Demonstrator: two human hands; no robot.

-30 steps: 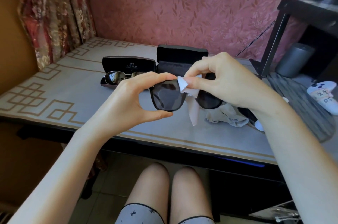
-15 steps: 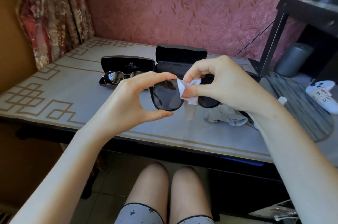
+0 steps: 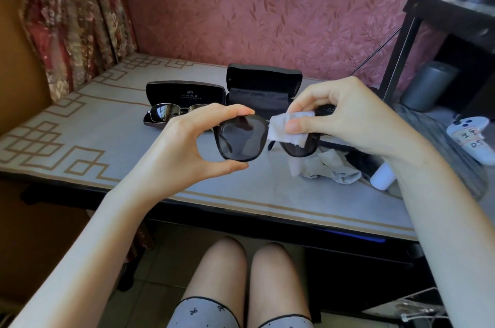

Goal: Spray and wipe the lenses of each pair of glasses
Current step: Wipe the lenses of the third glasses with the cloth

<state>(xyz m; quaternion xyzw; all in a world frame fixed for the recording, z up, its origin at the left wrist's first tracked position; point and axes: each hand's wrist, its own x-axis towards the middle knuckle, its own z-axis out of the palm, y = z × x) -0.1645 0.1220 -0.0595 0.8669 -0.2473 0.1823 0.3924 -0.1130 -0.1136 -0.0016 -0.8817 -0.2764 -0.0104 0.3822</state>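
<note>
My left hand (image 3: 198,145) pinches the left lens rim of black sunglasses (image 3: 242,139), held above the table. A small white wipe (image 3: 288,128) is pressed by my right hand (image 3: 345,116) onto the right lens, thumb in front, fingers behind. A second, metal-framed pair of glasses (image 3: 171,112) rests in an open black case (image 3: 184,92) behind my left hand. The white end of a spray bottle (image 3: 383,179) lies on the table under my right wrist, mostly hidden.
A second open black case (image 3: 263,86) stands behind the sunglasses. A grey cloth (image 3: 329,168) lies crumpled on the table (image 3: 88,124). At right are a dark shelf frame (image 3: 407,41), a grey cylinder (image 3: 428,85) and a white labelled controller (image 3: 471,137).
My right hand has slid the white wipe rightward, off the inner edge of the left lens and onto the right lens. My left hand keeps its grip.
</note>
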